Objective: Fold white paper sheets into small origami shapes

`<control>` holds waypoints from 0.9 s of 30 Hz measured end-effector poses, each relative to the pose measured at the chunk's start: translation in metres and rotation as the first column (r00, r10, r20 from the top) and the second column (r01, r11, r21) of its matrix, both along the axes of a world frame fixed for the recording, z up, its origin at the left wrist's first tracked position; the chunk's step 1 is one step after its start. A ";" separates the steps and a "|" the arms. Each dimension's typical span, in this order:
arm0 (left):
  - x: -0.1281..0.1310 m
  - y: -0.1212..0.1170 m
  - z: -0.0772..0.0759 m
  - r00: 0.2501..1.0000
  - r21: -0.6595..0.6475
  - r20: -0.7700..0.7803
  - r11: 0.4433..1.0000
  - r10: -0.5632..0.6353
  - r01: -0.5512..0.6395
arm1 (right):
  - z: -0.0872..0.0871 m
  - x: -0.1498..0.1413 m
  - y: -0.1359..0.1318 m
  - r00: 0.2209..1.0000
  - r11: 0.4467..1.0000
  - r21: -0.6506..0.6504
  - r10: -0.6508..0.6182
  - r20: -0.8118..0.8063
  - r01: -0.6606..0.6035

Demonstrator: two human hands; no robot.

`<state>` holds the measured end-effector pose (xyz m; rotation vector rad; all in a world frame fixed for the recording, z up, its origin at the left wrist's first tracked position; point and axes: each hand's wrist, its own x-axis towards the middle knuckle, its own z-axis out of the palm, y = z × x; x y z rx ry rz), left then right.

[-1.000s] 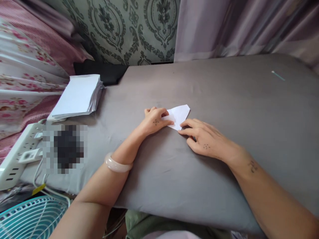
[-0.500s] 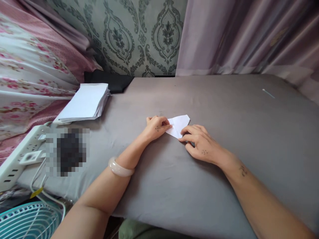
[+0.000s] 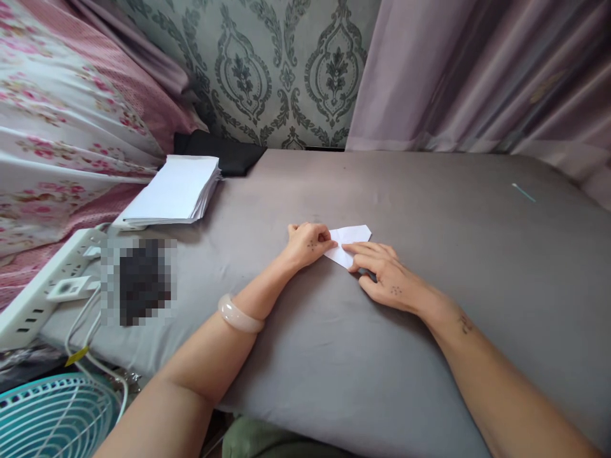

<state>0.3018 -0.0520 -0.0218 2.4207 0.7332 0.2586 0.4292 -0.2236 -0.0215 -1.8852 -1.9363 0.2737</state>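
A small white sheet of folded paper (image 3: 356, 234) lies on the grey cloth-covered surface, pointed at its right end, with a crease near its middle. My left hand (image 3: 309, 245) is closed at the paper's left end, thumb and finger pinching it there; that end is hidden beneath the hand. From the right, my right hand (image 3: 389, 273) rests on the paper with its fingers apart. One fingertip presses near the crease, and another touches the near corner. A pale bangle (image 3: 238, 316) circles my left forearm.
A stack of white paper (image 3: 174, 187) sits at the back left, beside a folded black item (image 3: 238, 152). Left of my arm are a white power strip (image 3: 52, 286) with cables and a blurred dark patch. A cotton swab (image 3: 524, 192) lies far right. A turquoise fan (image 3: 57, 420) stands lower left.
A finger of my right hand has reached further left across the paper, close to my left fingertips. My left hand keeps its pinch. The whole view has shifted slightly.
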 end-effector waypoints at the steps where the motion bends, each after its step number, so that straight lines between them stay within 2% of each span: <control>1: 0.000 0.001 -0.001 1.000 0.002 -0.001 1.000 0.001 -0.001 | 0.001 -0.001 0.000 1.000 1.000 0.001 0.003 0.008 -0.003; 9: -0.001 0.003 -0.011 1.000 0.055 0.003 0.998 -0.029 0.029 | 0.004 -0.003 0.000 0.998 0.998 -0.066 0.010 0.054 -0.007; 12: -0.004 0.001 -0.011 0.999 0.158 -0.020 0.987 -0.039 0.042 | 0.006 0.000 0.001 0.998 0.995 -0.100 0.008 0.060 -0.002; 14: -0.006 -0.003 -0.007 0.999 0.322 -0.033 0.946 -0.027 0.036 | 0.008 0.001 0.003 0.997 0.993 -0.120 0.024 0.074 -0.015; 16: -0.009 -0.013 -0.001 0.999 0.496 -0.043 0.868 -0.011 0.031 | 0.009 0.002 0.004 0.995 0.991 -0.132 0.045 0.094 -0.032; 18: -0.014 -0.028 0.005 0.996 0.587 -0.084 0.806 -0.032 0.075 | 0.009 0.002 0.005 0.992 0.991 -0.127 0.051 0.118 -0.036; 20: -0.021 -0.047 0.008 0.982 0.583 -0.159 0.793 -0.101 0.176 | 0.007 0.001 0.005 0.990 0.994 -0.110 0.041 0.137 -0.026; 22: -0.027 -0.066 0.004 0.971 0.541 -0.200 0.812 -0.129 0.219 | 0.005 0.000 0.004 0.988 0.995 -0.094 0.033 0.149 -0.019; 24: -0.034 -0.080 -0.003 0.981 0.534 -0.177 0.830 -0.079 0.163 | 0.002 -0.001 0.003 0.987 0.996 -0.081 0.034 0.158 -0.022; 27: -0.040 -0.088 -0.012 0.980 0.475 -0.185 0.867 -0.069 0.151 | -0.001 -0.001 0.004 0.985 0.998 -0.056 0.045 0.168 -0.036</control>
